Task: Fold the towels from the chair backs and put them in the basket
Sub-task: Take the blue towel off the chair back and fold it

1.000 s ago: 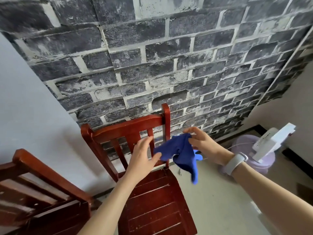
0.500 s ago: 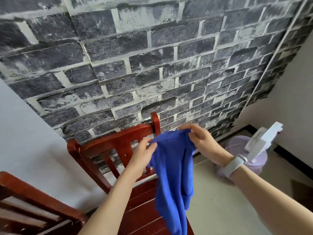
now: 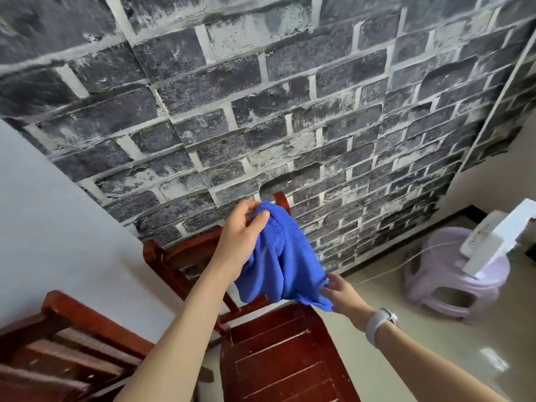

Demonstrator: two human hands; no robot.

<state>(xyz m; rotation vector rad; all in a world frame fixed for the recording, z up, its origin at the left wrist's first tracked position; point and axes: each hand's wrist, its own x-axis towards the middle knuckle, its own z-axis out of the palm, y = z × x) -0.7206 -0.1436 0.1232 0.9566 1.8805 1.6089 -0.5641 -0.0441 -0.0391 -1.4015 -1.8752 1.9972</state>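
Observation:
A blue towel (image 3: 282, 259) hangs in the air in front of the back of a red wooden chair (image 3: 278, 349). My left hand (image 3: 242, 236) grips the towel's top edge, raised near the chair's right post. My right hand (image 3: 340, 294), with a white watch on the wrist, pinches the towel's lower right corner above the seat. No basket is in view.
A second red wooden chair (image 3: 72, 340) stands at the lower left against the pale wall. A lilac plastic stool (image 3: 452, 282) with a white fan (image 3: 499, 242) on it sits on the floor to the right. A brick-pattern wall is straight ahead.
My right hand has let go of the top edge and dropped to take the lower corner. My left hand has risen with the top of the towel.

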